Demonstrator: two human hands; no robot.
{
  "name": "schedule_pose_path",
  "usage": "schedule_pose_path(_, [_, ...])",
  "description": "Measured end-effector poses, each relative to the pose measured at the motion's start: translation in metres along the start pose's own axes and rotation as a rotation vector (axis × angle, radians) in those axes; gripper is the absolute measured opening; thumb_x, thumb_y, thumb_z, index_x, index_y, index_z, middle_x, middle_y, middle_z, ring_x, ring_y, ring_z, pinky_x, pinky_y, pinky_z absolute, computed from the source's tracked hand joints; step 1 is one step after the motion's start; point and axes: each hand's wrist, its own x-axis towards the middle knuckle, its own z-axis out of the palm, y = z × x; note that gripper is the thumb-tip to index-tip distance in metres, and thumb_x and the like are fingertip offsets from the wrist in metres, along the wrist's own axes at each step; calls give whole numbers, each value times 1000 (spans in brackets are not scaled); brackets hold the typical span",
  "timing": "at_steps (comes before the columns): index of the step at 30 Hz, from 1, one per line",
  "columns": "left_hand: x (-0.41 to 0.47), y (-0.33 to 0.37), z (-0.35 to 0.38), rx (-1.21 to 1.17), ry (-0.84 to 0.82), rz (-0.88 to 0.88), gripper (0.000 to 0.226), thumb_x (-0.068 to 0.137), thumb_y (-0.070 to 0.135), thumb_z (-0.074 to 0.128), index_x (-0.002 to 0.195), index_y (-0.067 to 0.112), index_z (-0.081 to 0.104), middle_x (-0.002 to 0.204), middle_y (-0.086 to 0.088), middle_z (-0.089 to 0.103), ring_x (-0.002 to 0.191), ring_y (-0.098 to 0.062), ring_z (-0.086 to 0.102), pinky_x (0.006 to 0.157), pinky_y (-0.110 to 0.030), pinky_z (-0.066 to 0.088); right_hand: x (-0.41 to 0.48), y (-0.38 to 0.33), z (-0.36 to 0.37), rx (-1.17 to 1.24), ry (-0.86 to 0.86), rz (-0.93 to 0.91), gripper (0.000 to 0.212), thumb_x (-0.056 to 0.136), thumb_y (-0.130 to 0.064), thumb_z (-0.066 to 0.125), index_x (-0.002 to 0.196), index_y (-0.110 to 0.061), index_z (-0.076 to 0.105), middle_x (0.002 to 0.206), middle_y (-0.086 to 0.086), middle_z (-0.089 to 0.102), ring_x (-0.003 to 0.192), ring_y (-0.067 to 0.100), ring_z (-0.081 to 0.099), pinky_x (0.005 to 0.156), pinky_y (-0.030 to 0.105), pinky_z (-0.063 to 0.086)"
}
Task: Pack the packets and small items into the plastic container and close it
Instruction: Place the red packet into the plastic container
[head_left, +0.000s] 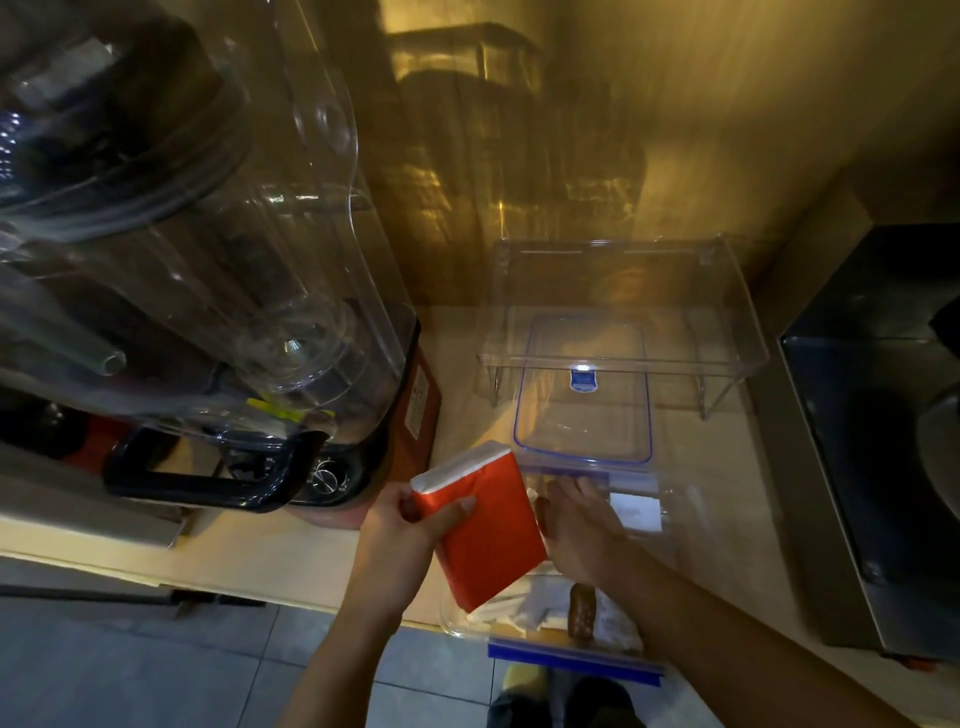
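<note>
My left hand (402, 540) grips an orange packet (485, 525) with a white end, tilted over the left side of the clear plastic container (675, 525) at the counter's front edge. My right hand (584, 530) reaches into the container with its fingers spread, next to the packet; whether it holds anything is hidden. Inside lie white packets (514, 610) and a small brown item (582, 613). The container's blue clip (576, 657) hangs off the front. Its clear lid (584, 389) with a blue rim lies flat just behind the container.
A large blender (218, 291) with a clear cover and black handle stands at the left. A clear acrylic riser (623, 358) stands over the lid at the back. A dark metal appliance (883, 441) fills the right side. Tiled floor shows below the counter edge.
</note>
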Motion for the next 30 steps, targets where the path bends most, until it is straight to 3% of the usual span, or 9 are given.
schedule_pose_path(5, [-2,1,-3,-46,50,-25,42,72,29,76,105,19,53,97,3,64,90,-15,62,67,-26,50,-3,10,0,28,-3,-33,44,89,-14,46,132,-8,43,137,16,46,127,33,40,106,45,29])
schedule_pose_path(9, [-3,7,-6,-156,40,-35,36,70,27,76,98,18,56,97,-3,65,91,-21,64,67,-29,52,-11,30,-5,174,-66,-82,47,90,-13,44,137,-17,40,138,8,51,127,26,45,105,40,33])
schedule_pose_path(12, [-5,16,-9,-252,-4,-23,47,59,33,73,99,11,61,97,-10,68,88,-23,67,65,-28,51,-21,39,-8,218,-48,-116,46,88,-10,47,133,-16,44,131,8,55,122,26,49,101,39,36])
schedule_pose_path(15, [-4,28,-13,-321,-10,4,50,58,31,71,100,6,62,96,-14,69,82,-23,67,65,-29,50,-30,38,-8,195,-12,-187,47,87,-10,47,134,-16,44,137,8,50,127,28,44,109,40,27])
schedule_pose_path(18, [0,36,-14,-359,22,39,38,63,26,73,95,10,61,94,-14,68,83,-24,66,69,-31,52,-41,31,-9,205,-76,-233,46,89,-16,48,135,-17,42,142,7,43,132,25,36,112,43,21])
schedule_pose_path(20, [2,38,-10,-352,37,64,25,71,17,73,91,15,59,92,-10,67,87,-25,65,74,-32,54,-47,25,-11,236,-155,-272,41,89,-21,48,130,-15,46,134,9,48,125,26,40,105,41,28])
schedule_pose_path(23, [4,35,-1,-300,56,87,29,73,13,74,96,17,56,95,-3,65,92,-21,63,77,-31,53,-51,25,-18,428,-231,-223,41,85,-18,53,127,-16,53,125,5,57,115,22,51,97,35,39])
schedule_pose_path(26, [3,29,7,-238,78,102,38,73,18,75,103,20,53,99,3,63,93,-12,61,70,-25,50,-42,28,-20,506,-153,-234,42,83,-11,55,125,-16,55,126,3,59,114,18,52,95,29,39])
schedule_pose_path(30, [3,25,10,-245,118,110,36,72,21,76,96,29,51,96,9,61,91,-6,59,66,-21,47,-19,27,-12,304,-59,-260,54,84,-3,53,135,-17,43,143,4,45,134,22,36,112,38,25])
